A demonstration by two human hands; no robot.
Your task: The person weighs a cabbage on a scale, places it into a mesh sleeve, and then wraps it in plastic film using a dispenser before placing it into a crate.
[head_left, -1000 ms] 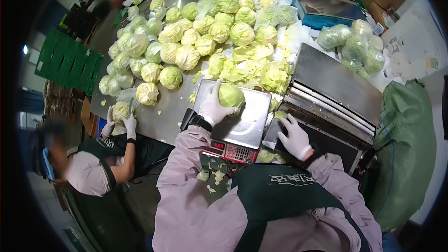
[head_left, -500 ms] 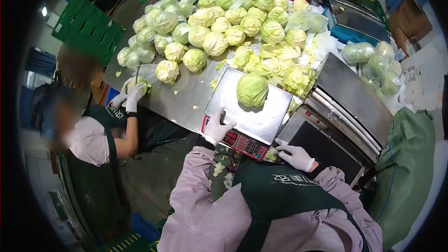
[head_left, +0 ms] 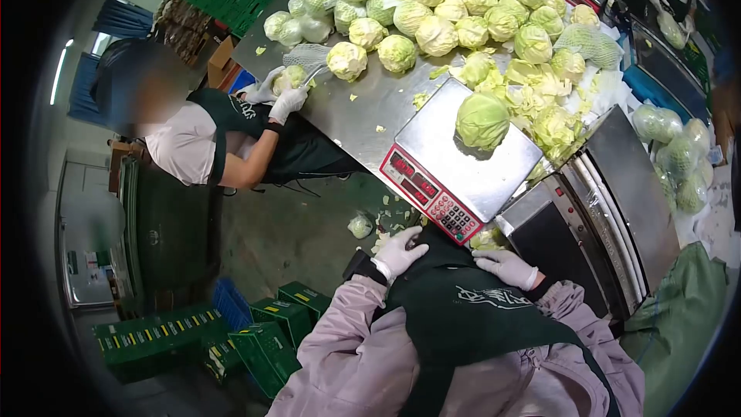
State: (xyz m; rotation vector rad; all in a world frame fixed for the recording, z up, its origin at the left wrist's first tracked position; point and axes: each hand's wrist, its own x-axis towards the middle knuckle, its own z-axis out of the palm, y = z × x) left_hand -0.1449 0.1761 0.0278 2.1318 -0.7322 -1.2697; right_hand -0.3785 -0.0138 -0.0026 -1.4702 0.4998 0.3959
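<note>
My gloved left hand (head_left: 399,253) is in front of the apron (head_left: 455,293), below the scale, its thumb and fingers apart and holding nothing. On the other side, my gloved right hand (head_left: 506,269) rests by the apron with fingers stretched out, also holding nothing. A green cabbage (head_left: 482,120) sits alone on the steel plate of the digital scale (head_left: 513,174). The red front panel (head_left: 432,194) of the scale has lit digits and a keypad. Trimmed leaves (head_left: 552,127) lie behind the scale.
Many cabbages (head_left: 436,35), some in net or film, cover the steel table (head_left: 363,120). A wrapping machine (head_left: 617,201) stands at right beside a green sack (head_left: 671,324). At left a co-worker's gloved hands (head_left: 285,100) handle a cabbage. Green crates (head_left: 162,340) stand on the floor.
My left hand has moved off the scale's front edge, down to the apron. My right hand stays near the scale's right corner. The view has swung left; the cabbage stays on the plate.
</note>
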